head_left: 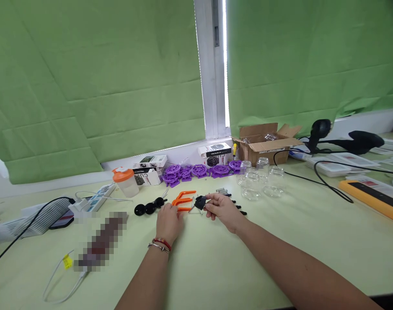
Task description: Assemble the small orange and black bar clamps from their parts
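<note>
My right hand [220, 209] pinches a small black plastic part [200, 202] above the middle of the table. My left hand [169, 219] is at the near side of several orange U-shaped pieces [183, 199]; its fingertips are hidden from view, so any grip cannot be seen. Thin metal pins [193, 204] lie between the orange pieces and the black part. To the left of the orange pieces are round black knobs [149, 208]. Springs [221, 190] and black-tipped pieces [242, 212] lie just beyond and beside my right hand.
Purple plastic wheels [199, 171] line the back, near small printed boxes [215, 150]. Glass jars [251, 185] and an open cardboard box [267, 146] stand at right. An orange-lidded bottle [126, 182], power strip [101, 197] and cables are at left. A yellow-orange case [372, 200] lies far right.
</note>
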Action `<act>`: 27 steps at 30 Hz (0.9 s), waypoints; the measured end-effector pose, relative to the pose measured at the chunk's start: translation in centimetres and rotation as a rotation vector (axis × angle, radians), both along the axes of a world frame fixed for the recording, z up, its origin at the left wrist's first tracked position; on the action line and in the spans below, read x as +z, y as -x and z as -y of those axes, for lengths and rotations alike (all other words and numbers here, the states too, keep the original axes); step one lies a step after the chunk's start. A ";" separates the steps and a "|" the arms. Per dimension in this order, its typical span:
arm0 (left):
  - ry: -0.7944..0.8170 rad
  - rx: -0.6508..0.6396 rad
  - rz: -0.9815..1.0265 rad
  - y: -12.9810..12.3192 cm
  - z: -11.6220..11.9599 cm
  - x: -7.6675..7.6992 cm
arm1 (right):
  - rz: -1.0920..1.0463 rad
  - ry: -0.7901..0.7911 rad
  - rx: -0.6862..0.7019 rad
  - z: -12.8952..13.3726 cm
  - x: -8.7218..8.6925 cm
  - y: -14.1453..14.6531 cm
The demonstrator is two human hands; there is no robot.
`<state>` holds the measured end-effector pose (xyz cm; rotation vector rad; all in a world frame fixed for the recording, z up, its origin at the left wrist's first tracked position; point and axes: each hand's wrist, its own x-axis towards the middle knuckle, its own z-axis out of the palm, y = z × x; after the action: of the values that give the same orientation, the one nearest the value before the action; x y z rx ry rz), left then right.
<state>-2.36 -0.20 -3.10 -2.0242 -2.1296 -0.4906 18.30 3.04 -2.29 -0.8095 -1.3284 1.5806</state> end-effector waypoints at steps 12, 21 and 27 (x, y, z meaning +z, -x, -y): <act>0.339 -0.355 1.057 -1.2 2.6 2.3 | 0.347 -0.449 0.119 2.5 -1.5 2.2; 0.090 0.064 0.737 7.4 3.3 4.0 | 0.616 -0.484 0.306 3.1 -1.7 1.4; 0.288 0.410 0.371 10.9 3.3 2.8 | 0.645 -0.508 0.352 3.2 -1.1 0.9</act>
<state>-13.22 -3.45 -0.31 -1.6382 -2.8966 -0.5517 17.35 -0.12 -3.42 -0.8161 -2.3262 1.1627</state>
